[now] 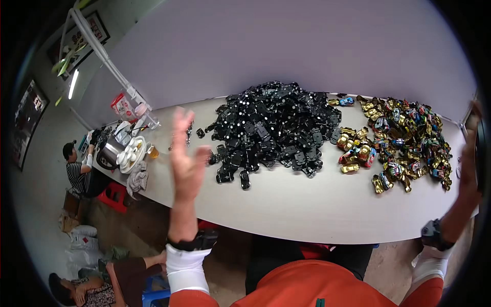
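My left hand (186,166) is raised over the table, left of a big heap of small black toy car parts (276,128). Its fingers are stretched and apart, slightly blurred, with nothing in them. At the far right edge my right hand (469,148) is also lifted, partly lost in the dark rim; its visible fingers look stretched out and empty. Between that hand and the black heap lies a pile of shiny gold and coloured toy cars (404,135). A few gold cars (353,148) sit along the pile's left side.
The white table (286,215) meets a pale wall. On its left stand a steel pot (111,152), a tray with white cups (132,153), a glass of amber drink (153,150) and a cloth (137,180). Two other people sit at the left, near a red stool (112,197).
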